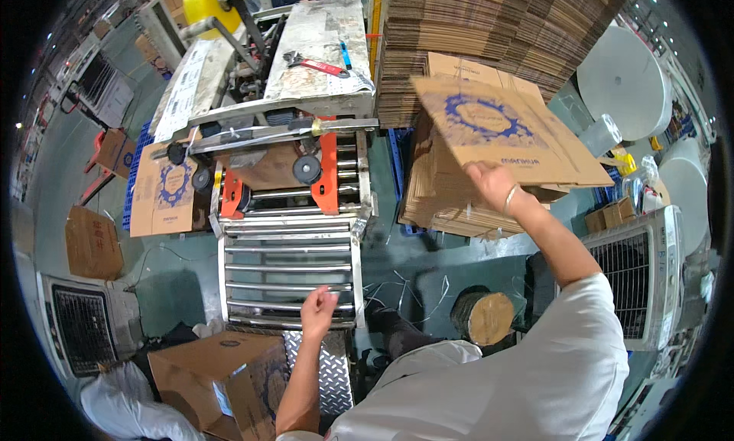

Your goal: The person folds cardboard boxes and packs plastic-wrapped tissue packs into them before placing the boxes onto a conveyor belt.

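Observation:
My right hand (493, 184) is closed on the near edge of a flat, folded cardboard box (489, 124) with a blue round print. That box is tilted up over a stack of flat boxes (440, 200) on the right. My left hand (318, 311) is over the near end of a roller conveyor (290, 267), its fingers curled in and the fingertips close together. Whether anything small is between them I cannot make out. An open cardboard box (191, 364) stands to the left of my left forearm.
Ahead is a taping machine (317, 40) with a yellow tape roll (206, 9), a red-handled wrench (317, 65) and a box (264, 166) under its bar. Tall stacked cardboard (489, 28) rises behind. Loose straps (405, 288) and a round brown roll (483, 319) lie on the floor.

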